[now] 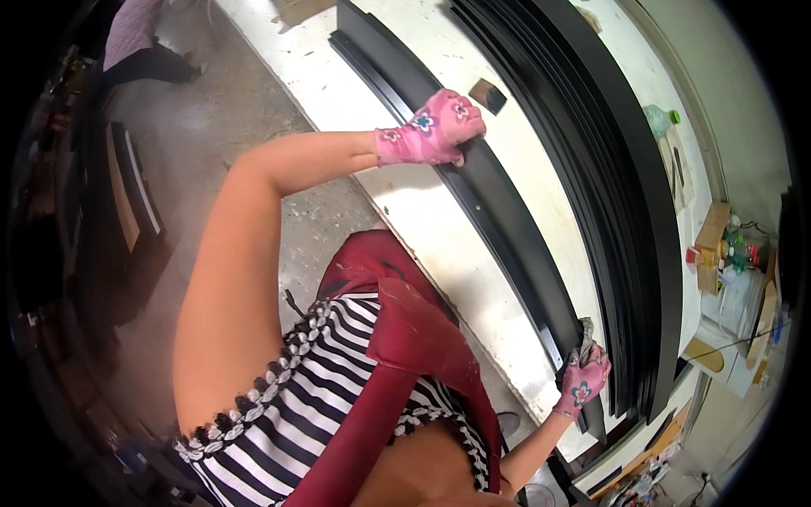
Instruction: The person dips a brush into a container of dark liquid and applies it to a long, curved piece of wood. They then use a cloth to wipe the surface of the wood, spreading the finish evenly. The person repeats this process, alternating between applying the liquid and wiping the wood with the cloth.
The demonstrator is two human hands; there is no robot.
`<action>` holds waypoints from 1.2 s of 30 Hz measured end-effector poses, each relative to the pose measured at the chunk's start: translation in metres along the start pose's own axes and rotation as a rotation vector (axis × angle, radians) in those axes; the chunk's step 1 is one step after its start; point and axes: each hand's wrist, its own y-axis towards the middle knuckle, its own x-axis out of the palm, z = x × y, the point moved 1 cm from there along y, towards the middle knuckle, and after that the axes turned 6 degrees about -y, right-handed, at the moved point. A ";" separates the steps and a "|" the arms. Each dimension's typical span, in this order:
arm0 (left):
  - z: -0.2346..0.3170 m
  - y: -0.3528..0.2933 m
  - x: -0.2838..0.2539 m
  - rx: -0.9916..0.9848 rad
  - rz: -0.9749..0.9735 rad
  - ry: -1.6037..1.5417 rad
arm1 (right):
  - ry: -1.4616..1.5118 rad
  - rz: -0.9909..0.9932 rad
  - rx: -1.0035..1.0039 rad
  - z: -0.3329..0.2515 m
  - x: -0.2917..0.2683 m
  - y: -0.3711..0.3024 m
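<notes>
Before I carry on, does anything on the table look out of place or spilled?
One thing: a small brown-and-black piece lies on the white table, between the long black strip and the stacked black strips. Short and partly brown, it matches neither. I see no spill.

Lighting: bright over the white table [431, 224], the palest surface; dimmer on the grey floor [314, 218]; near-black at far left. Source of light: cannot be told.
Glare: pale sheen on the floor at far left; thin bright line along the left edge of the black strip [498, 198].
Shadow: gaps in the black stack [629, 228], right, sink into darkness.
Focus: flower prints on the gloved left hand [429, 131] readable; person [133, 38] at far left soft.
Distortion: fisheye; table edge and strip bowed; dark rounded border, corners black.
</notes>
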 end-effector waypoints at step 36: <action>0.151 -0.061 0.028 -0.930 -0.243 -1.636 | 0.835 -0.784 -0.350 -0.043 -0.081 0.107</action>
